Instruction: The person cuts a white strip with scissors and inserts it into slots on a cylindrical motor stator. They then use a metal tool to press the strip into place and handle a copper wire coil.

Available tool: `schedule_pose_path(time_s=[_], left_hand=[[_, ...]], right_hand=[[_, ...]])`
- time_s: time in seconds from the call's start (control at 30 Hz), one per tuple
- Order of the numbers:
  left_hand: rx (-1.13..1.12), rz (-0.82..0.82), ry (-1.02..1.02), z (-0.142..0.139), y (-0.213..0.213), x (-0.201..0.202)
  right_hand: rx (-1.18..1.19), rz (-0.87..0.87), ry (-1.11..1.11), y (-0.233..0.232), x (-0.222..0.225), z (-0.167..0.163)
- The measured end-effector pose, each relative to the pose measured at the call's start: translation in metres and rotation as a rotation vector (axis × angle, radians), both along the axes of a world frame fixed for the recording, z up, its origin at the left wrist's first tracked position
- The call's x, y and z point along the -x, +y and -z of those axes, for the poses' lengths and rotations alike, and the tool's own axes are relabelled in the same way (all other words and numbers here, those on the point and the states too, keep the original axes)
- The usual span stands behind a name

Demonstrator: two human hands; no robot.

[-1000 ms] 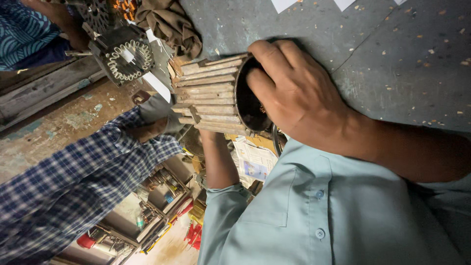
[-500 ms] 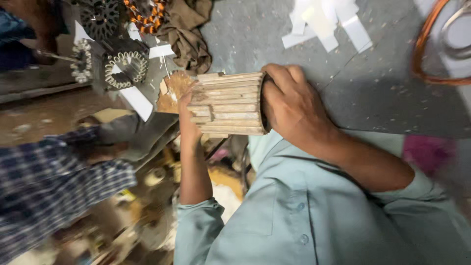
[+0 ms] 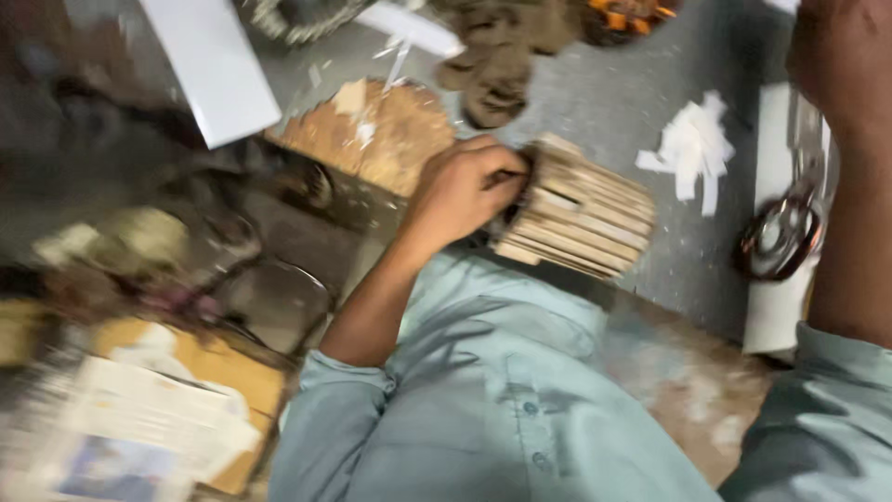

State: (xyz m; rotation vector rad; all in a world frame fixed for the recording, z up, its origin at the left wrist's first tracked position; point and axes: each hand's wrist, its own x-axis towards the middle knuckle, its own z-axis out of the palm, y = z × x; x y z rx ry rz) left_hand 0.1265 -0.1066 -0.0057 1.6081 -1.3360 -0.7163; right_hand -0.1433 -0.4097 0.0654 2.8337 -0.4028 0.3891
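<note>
Right hand (image 3: 841,56) has left the slatted cylinder (image 3: 581,214).

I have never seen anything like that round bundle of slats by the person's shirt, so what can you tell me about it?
The slatted cylinder is a drum-shaped piece whose outer wall is lined with pale, wood-coloured strips lying side by side along its length. It lies tilted, close to the person's light blue shirt, over the grey table. The left hand grips its left end, fingers curled at the rim. The right hand is off it, raised at the picture's right edge. Blur hides finer detail and its inside.
</note>
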Motion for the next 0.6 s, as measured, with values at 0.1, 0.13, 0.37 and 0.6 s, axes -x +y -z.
schedule_pose_path(time_s=[0.1, 0.13, 0.37, 0.6], left_hand=[[0.086, -0.017, -0.001, 0.002, 0.0, -0.009], [0.067, -0.005, 0.018, 0.002, -0.001, -0.011], [0.146, -0.018, 0.078, 0.016, -0.001, -0.019], [0.256, -0.036, 0.102, 0.025, 0.0, -0.017]], right_hand=[[-0.077, -0.058, 0.063, -0.048, -0.021, 0.035], [-0.15, -0.033, 0.089, -0.062, -0.021, 0.041], [-0.322, 0.143, 0.293, -0.093, -0.004, 0.036], [-0.157, 0.156, 0.414, -0.066, -0.005, 0.018]])
